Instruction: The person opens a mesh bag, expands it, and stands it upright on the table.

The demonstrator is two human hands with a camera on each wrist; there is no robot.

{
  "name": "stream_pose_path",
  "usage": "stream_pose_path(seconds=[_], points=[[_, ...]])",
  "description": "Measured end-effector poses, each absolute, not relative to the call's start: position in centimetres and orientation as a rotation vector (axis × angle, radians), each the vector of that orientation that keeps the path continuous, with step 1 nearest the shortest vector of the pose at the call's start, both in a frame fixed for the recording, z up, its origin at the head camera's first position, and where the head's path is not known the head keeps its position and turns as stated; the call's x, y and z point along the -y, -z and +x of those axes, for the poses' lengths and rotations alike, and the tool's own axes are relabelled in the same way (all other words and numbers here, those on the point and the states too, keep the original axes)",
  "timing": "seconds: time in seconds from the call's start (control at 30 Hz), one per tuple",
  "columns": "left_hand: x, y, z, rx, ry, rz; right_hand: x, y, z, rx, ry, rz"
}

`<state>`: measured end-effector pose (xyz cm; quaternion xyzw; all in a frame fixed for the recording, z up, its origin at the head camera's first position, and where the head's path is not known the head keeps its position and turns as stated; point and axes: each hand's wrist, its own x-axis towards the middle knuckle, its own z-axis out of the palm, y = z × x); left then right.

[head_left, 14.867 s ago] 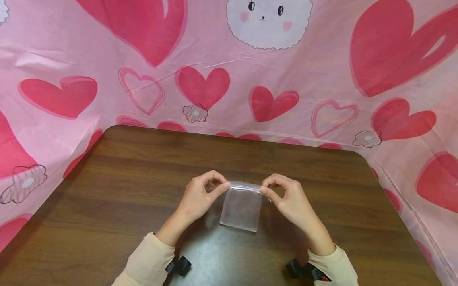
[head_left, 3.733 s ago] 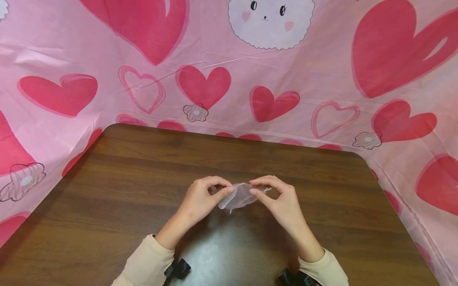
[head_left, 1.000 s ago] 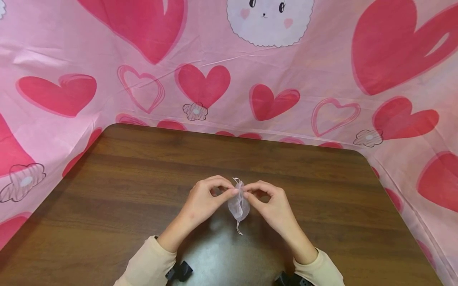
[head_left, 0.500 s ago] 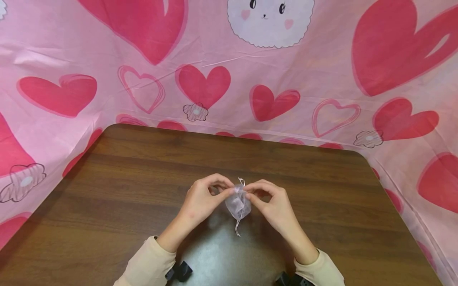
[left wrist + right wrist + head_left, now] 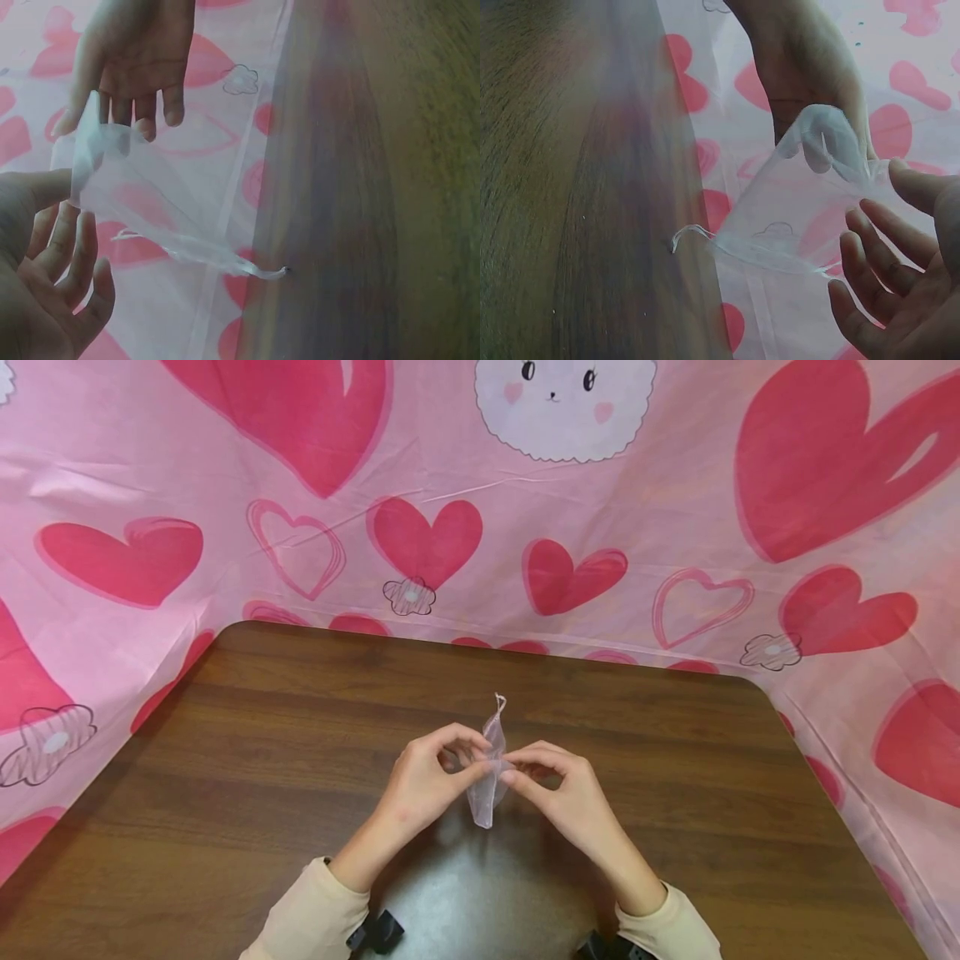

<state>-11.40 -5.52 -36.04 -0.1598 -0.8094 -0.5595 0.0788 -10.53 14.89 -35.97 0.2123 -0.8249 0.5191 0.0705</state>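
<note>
Pouch (image 5: 486, 777) now upended, drawstring (image 5: 500, 700) pointing away; pinched by left hand (image 5: 420, 781) and right hand (image 5: 558, 793) above brown wood-grain table (image 5: 225, 793) (heart-print pink cloth (image 5: 675, 510) surrounding).

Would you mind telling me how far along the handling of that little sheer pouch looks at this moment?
Done: the sheer pouch is up off the brown table, gathered narrow, a drawstring loop poking from its far end. In hand: the left hand and right hand pinch it between them at mid-length. Left: it is not yet laid down; whether it holds anything cannot be told.
</note>
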Motion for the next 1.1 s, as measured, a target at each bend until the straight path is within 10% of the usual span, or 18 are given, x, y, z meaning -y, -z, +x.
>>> stream_pose_path(seconds=[1.1], points=[[5.36, 36.07, -11.29, 2.501, 1.568, -0.495, -14.81, 35.93, -10.38, 2.456, -1.55, 0.496]])
